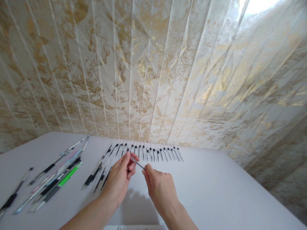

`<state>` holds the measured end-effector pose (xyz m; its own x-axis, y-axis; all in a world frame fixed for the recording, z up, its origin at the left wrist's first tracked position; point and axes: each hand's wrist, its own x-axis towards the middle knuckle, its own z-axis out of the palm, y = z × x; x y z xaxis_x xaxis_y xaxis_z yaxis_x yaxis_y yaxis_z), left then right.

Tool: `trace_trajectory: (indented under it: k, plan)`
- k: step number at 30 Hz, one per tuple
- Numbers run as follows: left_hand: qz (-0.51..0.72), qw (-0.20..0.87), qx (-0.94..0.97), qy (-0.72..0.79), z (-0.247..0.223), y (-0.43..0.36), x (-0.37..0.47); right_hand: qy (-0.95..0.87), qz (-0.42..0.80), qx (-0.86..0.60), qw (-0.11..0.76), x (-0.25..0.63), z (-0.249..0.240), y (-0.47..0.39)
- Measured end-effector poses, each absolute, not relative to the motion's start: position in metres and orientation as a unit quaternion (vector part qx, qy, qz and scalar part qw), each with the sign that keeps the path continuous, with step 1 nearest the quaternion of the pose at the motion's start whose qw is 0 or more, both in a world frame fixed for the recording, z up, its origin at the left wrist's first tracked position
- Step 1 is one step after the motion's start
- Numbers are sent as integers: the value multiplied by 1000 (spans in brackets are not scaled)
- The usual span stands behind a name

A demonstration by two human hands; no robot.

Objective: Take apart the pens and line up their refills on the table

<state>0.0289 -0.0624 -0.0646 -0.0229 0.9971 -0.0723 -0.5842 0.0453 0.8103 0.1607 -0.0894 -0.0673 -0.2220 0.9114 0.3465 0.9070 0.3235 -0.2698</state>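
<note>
Gold-patterned drapery backs the tabletop, where left grip and right grip pinch a rod, with pens to their left and refills just beyond.

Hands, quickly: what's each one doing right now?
Left hand: closed, holding one end of a slim pen-like item.
Right hand: closed, holding its other end.

A white tabletop spreads wide, its right edge slanting. Along its far side hangs a creased, pale curtain with gold scenic print and a bright glare at right. A white strip with blurred dark marks lies nearest.
</note>
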Motion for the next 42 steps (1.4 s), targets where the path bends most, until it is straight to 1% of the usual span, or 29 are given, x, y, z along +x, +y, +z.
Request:
trace_trajectory:
  k: [2, 4, 6, 9, 11, 12, 14, 17, 19, 21, 24, 26, 34, 37, 42]
  plan:
    - [635, 622, 290, 355, -65, -65, 33, -767, 39, -588, 255, 157, -67, -90]
    - [651, 602, 295, 355, -61, -68, 36, -744, 103, -595, 286, 153, -65, -92]
    - [672, 577, 300, 354, -51, -67, 32, -715, 221, -582, 320, 152, -62, -93]
    - [740, 516, 268, 339, -28, -57, 11, -644, 446, -526, 331, 153, -58, -92]
    - [777, 485, 250, 313, -16, -48, -7, -607, 519, -500, 335, 158, -54, -89]
    - [780, 490, 247, 300, -13, -44, -13, -602, 523, -493, 347, 160, -51, -87]
    - [750, 533, 229, 319, -15, -41, -15, -613, 487, -489, 385, 166, -42, -83]
    - [668, 623, 195, 357, -33, -47, 4, -630, 421, -509, 409, 173, -30, -80]
    - [619, 671, 184, 364, -46, -58, 22, -628, 427, -523, 387, 176, -28, -80]
    - [593, 693, 187, 365, -56, -68, 37, -624, 466, -526, 343, 179, -32, -81]
    - [580, 697, 196, 373, -64, -77, 45, -621, 497, -538, 280, 184, -41, -83]
    - [561, 701, 206, 389, -66, -78, 45, -633, 496, -536, 257, 186, -43, -85]
    - [498, 708, 249, 435, -62, -81, 34, -665, 519, -494, 212, 186, -26, -98]
    - [498, 701, 260, 440, -62, -81, 25, -662, 538, -483, 198, 182, -25, -101]
    - [552, 638, 279, 458, -61, -65, -13, -662, 601, -431, 122, 175, -35, -103]
